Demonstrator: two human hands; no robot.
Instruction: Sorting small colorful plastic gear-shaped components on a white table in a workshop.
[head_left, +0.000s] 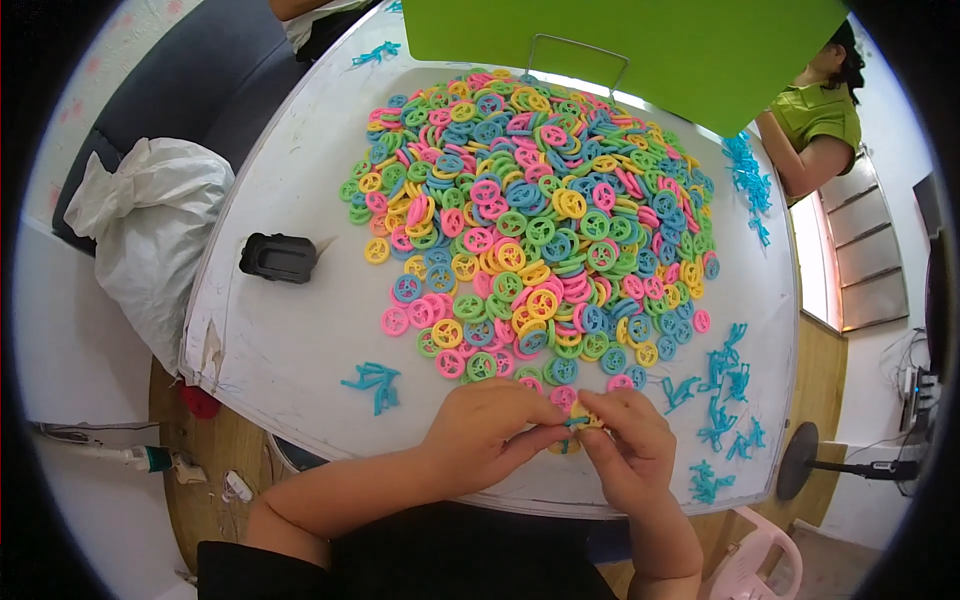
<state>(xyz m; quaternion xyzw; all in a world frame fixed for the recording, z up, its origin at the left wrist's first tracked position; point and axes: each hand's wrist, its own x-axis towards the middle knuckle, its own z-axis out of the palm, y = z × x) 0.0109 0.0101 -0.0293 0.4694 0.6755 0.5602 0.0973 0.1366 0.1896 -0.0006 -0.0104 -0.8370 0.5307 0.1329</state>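
Observation:
My left hand [490,430] and my right hand [637,445] meet at the table's near edge. Between the right fingertips is a small yellow wheel [590,412], turned partly edge-on. The left thumb and forefinger pinch a small blue plastic piece [576,421] that touches the wheel; how the two join is partly hidden by my fingers. Just below them lies another yellow piece [562,447] with a bit of blue on it, partly covered. Right beyond my fingers, a pink wheel [563,397] rests at the front of a big heap of pink, green, blue and yellow spoked wheels [540,230].
Blue branched plastic pieces lie in clusters at left [374,386], right [722,385] and far right [748,180] on the white table [300,330]. A black tray [280,258] sits at left, and a green board [620,60] stands behind the heap. Another person [815,125] sits at far right.

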